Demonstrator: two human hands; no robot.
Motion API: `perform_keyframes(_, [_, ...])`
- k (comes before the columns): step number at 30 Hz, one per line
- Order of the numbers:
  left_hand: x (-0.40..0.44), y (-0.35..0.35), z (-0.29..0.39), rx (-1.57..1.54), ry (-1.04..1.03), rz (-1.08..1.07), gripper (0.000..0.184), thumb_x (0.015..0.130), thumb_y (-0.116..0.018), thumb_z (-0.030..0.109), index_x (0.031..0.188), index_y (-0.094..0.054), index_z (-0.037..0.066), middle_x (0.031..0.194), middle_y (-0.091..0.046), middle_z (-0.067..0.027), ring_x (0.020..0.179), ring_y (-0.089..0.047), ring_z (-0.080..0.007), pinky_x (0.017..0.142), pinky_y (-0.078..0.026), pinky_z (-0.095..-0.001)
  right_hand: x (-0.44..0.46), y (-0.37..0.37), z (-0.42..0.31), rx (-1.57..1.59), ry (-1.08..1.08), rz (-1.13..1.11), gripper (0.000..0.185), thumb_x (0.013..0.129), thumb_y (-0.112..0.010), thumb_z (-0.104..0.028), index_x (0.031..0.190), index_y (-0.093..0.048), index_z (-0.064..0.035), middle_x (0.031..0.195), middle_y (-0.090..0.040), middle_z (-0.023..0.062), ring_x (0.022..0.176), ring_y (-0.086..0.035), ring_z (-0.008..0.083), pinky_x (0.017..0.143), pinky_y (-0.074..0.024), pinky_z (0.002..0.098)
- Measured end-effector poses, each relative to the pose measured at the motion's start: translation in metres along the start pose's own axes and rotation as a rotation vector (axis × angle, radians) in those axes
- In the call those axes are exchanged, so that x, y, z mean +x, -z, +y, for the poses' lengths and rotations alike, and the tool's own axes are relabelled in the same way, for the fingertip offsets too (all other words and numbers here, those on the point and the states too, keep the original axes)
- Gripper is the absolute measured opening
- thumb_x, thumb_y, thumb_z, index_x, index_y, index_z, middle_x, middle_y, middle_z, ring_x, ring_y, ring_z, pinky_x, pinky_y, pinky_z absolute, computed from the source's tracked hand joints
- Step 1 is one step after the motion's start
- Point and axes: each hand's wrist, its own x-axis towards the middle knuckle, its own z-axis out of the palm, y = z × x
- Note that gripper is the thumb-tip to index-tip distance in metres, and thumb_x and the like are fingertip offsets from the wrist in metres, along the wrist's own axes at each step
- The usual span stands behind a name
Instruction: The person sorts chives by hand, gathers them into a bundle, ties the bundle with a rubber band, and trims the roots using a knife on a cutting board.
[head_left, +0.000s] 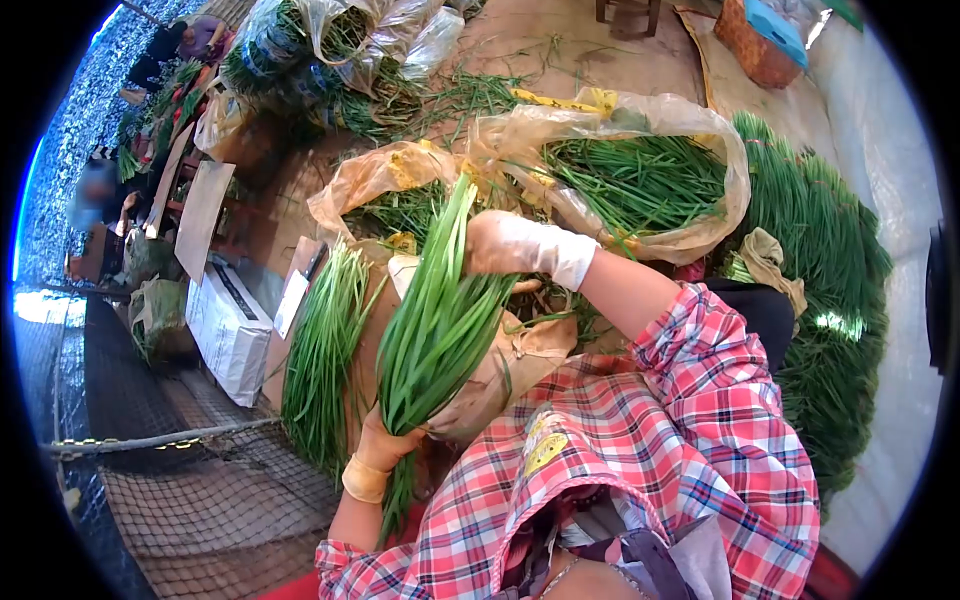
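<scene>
A long bunch of garlic chives (435,310) slants up in front of me, pale stem ends at the top and green leaves below. My left hand (388,440), with a pale band at the wrist, is closed around its lower leafy part. Beside the pale stems is my right hand (497,243), in a whitish glove or wrap, its fingers curled; what they grip is hidden. A second pile of garlic chives (325,350) lies to the left of the bunch, stem ends up. Below the right hand, brown wrapping (530,350) covers my lap.
Open plastic bags hold loose greens: a large bag (735,165) ahead and a smaller bag (335,195) beside it. Stacked chives (825,260) line the right side. A white box (228,330), netting (200,510) and a rope (190,436) are at left. Another person (205,38) sits far left.
</scene>
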Motion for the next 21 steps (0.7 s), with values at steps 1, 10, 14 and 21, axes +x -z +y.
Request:
perform_keyframes(1, [0.001,-0.001,0.005,-0.048,0.062,-0.009,0.041,0.068,-0.073,0.002,0.106,-0.056,0.000,0.085,-0.063,-0.0052,0.066,-0.057,-0.0093,0.056,-0.047,-0.0248,-0.005,0.001,0.004,0.307,-0.092,0.149,0.031,0.079,-0.061,-0.028,0.088,-0.064,0.0012,0.077,-0.064,0.0146,0.072,-0.061,0.0276,0.067,-0.0487,0.0370])
perform_keyframes(10, [-0.013,0.011,-0.004,-0.132,0.125,-0.096,0.045,0.067,-0.075,0.004,0.108,-0.056,0.001,0.090,-0.064,-0.0050,0.073,-0.058,-0.0115,0.063,-0.048,-0.0262,-0.052,0.059,0.088,-0.085,-0.450,0.151,0.050,0.083,-0.062,-0.033,0.122,-0.054,-0.0036,0.089,-0.066,0.0103,0.082,-0.062,0.0208,0.075,-0.0497,0.0346])
perform_keyframes(14, [-0.012,0.011,0.001,-0.061,0.115,-0.133,0.046,0.066,-0.077,0.008,0.107,-0.058,0.002,0.097,-0.064,-0.0047,0.087,-0.059,-0.0147,0.078,-0.047,-0.0292,-0.043,0.057,0.058,0.703,-0.283,-0.040,0.061,0.079,-0.066,-0.033,0.132,-0.046,-0.0115,0.110,-0.059,0.0135,0.092,-0.058,0.0223,0.072,-0.0548,0.0344])
perform_keyframes(21, [-0.006,0.016,0.015,0.191,0.034,-0.189,0.049,0.065,-0.078,0.009,0.109,-0.058,0.002,0.102,-0.064,-0.0065,0.092,-0.059,-0.0163,0.081,-0.047,-0.0304,-0.036,0.035,0.028,0.222,-0.396,-0.169,0.033,0.073,-0.072,-0.027,0.096,-0.066,-0.0043,0.078,-0.067,0.0120,0.070,-0.064,0.0217,0.065,-0.0498,0.0355])
